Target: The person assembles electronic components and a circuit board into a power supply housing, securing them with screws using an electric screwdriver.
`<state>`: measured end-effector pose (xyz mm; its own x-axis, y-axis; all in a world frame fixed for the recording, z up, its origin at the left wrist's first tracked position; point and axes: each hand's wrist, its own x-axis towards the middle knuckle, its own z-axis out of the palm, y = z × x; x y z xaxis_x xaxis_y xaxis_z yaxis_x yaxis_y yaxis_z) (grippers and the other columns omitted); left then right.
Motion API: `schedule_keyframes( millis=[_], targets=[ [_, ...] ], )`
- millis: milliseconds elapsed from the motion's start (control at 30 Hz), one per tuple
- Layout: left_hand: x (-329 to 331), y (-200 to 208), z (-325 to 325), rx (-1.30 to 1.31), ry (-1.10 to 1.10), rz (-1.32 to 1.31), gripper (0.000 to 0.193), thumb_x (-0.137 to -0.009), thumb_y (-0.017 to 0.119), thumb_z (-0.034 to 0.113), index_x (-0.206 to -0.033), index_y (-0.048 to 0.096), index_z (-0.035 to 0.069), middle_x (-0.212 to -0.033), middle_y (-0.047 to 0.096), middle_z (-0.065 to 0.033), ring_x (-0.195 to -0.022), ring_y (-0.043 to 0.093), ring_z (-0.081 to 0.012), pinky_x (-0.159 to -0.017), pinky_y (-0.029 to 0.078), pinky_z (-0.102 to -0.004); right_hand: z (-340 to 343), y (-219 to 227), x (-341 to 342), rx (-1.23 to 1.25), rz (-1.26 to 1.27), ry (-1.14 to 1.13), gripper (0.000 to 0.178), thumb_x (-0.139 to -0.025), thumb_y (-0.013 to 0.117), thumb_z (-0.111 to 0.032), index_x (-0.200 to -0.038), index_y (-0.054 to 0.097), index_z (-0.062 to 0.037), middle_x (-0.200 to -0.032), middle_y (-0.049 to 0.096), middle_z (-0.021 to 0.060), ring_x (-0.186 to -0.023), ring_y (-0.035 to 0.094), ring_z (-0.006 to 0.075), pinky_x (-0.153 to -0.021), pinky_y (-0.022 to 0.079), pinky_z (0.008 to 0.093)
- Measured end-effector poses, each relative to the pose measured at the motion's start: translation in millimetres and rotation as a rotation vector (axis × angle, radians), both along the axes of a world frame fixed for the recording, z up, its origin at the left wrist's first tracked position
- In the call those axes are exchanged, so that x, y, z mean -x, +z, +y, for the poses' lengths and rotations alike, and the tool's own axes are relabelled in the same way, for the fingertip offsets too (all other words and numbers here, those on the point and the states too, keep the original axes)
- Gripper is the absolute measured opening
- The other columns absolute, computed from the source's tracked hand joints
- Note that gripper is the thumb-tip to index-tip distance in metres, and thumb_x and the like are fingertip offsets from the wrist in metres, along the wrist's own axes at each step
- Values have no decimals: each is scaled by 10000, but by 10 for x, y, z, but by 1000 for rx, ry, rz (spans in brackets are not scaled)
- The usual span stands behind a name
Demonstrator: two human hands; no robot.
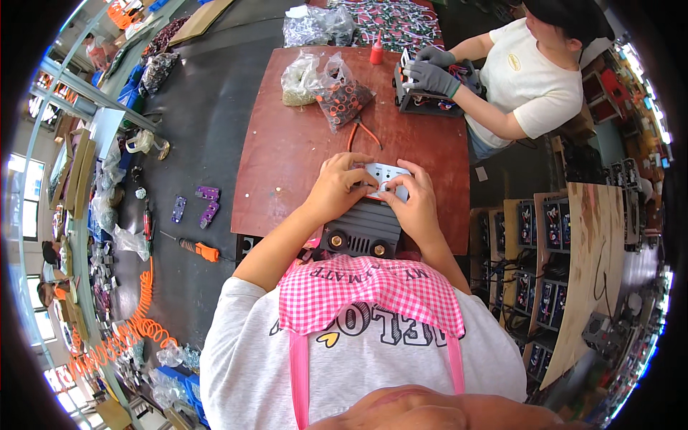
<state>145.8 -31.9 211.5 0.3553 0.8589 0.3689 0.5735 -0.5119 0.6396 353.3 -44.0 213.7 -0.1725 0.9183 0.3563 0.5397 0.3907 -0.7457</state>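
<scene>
A dark grey ribbed metal case [364,221] lies on the red-brown table, close to my body. Two round brass-coloured terminals show on its near end. Its far end carries a white panel [388,170] with small dark round holes or knobs. My left hand [342,185] is at the panel's left side, thumb and fingers closed together. From the right, my right hand [416,199] curls round the panel's edge, with thumb and forefinger pinched close to its face. Whatever small part lies between the fingertips is hidden. Orange-handled pliers [365,134] lie just beyond my hands.
Beyond the pliers lie bags of small parts [344,97] and a red bottle [377,50]. At right, a gloved co-worker handles an open case [430,100]. Left, a black bench holds purple circuit boards [208,204], an orange-handled tool [199,249] and a coiled orange hose [136,330]. Shelves [530,272] stand right.
</scene>
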Motion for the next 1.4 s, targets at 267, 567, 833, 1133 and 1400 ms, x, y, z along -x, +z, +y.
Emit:
schedule_keyframes(
  millis=[267, 567, 833, 1133, 1400],
  targets=[
    [46, 33, 151, -23, -104, -36, 151, -722, 790, 128, -854, 740, 179, -1164, 631, -49, -1072, 552, -290, -945, 417, -427, 51, 2, -2, -42, -44, 80, 137, -752, 771, -113, -843, 677, -68, -1259, 596, 134, -1202, 516, 337, -1012, 402, 446],
    [299, 20, 572, 75, -447, -114, 196, -720, 812, 206, -902, 749, 173, -1163, 622, -70, -1044, 549, -282, -922, 409, -421, -36, 169, 195, 8, -207, -128, 180, -718, 805, -135, -826, 678, -70, -1279, 589, 131, -1164, 524, 342, -981, 425, 438],
    [363, -126, 995, -11, -634, -265, 168, -781, 778, 164, -926, 722, 100, -1156, 639, -73, -1091, 576, -281, -956, 434, -426, -179, 137, 464, 11, -228, -320, 136, -761, 765, -81, -830, 656, -40, -1316, 564, 178, -1184, 513, 351, -990, 413, 443],
    [935, -1018, 3567, 125, 414, -70, 216, -898, 609, 244, -999, 691, 72, -935, 707, -187, -885, 682, -379, -770, 519, -471, -415, 5, 568, -4, -182, -548, 120, -812, 733, -67, -893, 649, -43, -1340, 538, 168, -1228, 509, 351, -998, 433, 432],
    [909, -1206, 3702, 386, 133, 394, 354, -795, 697, 318, -1044, 731, 69, -1052, 704, -201, -989, 684, -347, -868, 544, -436, -435, -54, 597, -36, -189, -571, 115, -829, 707, -26, -918, 635, -33, -1334, 530, 196, -1210, 546, 352, -986, 456, 409]
  ],
)
